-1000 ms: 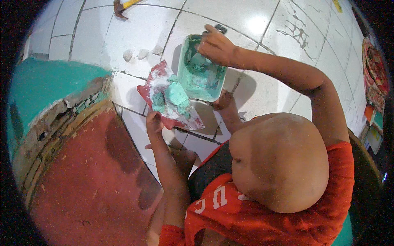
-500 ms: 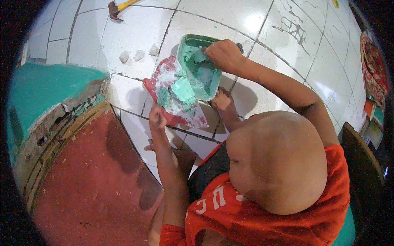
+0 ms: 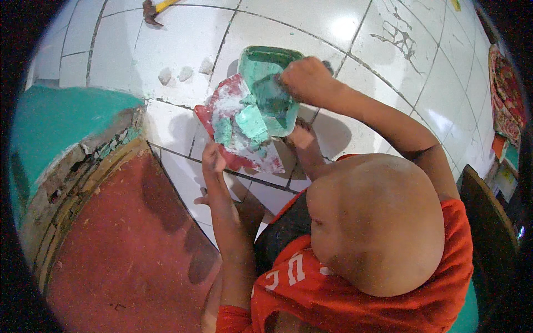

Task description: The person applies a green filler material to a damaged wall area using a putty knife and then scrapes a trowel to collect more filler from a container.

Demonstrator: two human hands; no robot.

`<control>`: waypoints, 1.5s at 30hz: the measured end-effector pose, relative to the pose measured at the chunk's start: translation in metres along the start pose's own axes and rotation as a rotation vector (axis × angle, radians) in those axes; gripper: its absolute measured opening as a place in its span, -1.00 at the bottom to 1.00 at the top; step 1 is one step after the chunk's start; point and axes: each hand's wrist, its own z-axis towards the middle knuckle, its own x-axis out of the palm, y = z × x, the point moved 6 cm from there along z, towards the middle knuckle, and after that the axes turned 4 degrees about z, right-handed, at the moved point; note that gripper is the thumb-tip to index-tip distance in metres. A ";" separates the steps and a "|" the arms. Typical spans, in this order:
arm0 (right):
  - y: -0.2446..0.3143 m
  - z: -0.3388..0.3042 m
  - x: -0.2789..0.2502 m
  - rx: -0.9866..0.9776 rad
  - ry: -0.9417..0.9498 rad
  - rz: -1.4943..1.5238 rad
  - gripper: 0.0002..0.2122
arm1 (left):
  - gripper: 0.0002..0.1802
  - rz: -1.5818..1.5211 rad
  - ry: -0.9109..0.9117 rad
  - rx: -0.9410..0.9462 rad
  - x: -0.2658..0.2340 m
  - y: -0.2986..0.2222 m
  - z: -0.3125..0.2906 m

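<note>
My left hand [image 3: 212, 158] is closed on the lower edge of a red plastic board [image 3: 204, 119] smeared with white. A thick lump of mint-green paste [image 3: 251, 122] sits on it. Just right of the board, partly overlapped by it, a rectangular green plastic tub [image 3: 288, 125] stands on the tiles with green smears on its inner walls. Over the tub, my right hand [image 3: 311, 82] is closed on a putty knife, its handle hidden by my fingers. The knife's broad, dark blade [image 3: 271, 91] is blurred and reaches down into the tub.
A claw hammer [image 3: 151, 14] with a yellow handle lies on the white tiles at the far left. Three pale lumps [image 3: 185, 74] sit left of the tub. A broken-edged teal wall [image 3: 72, 116] and a red surface [image 3: 127, 238] fill the left side. My bare foot is beside the tub.
My right hand has shifted slightly right and turned, and the knife's blade has swung lower inside the tub. The left hand and the board have hardly moved.
</note>
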 end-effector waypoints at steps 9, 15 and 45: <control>-0.013 0.018 -0.007 0.149 -0.034 0.009 -0.94 | -0.75 0.028 -0.036 -0.017 -0.014 0.006 -0.001; 0.005 0.025 0.010 -0.076 -0.029 -0.010 -0.94 | -0.66 0.040 -0.029 -0.003 -0.009 0.000 0.007; 0.013 -0.025 -0.060 -0.196 -0.367 0.529 -0.64 | -0.44 -0.041 -0.122 0.169 0.048 -0.068 -0.038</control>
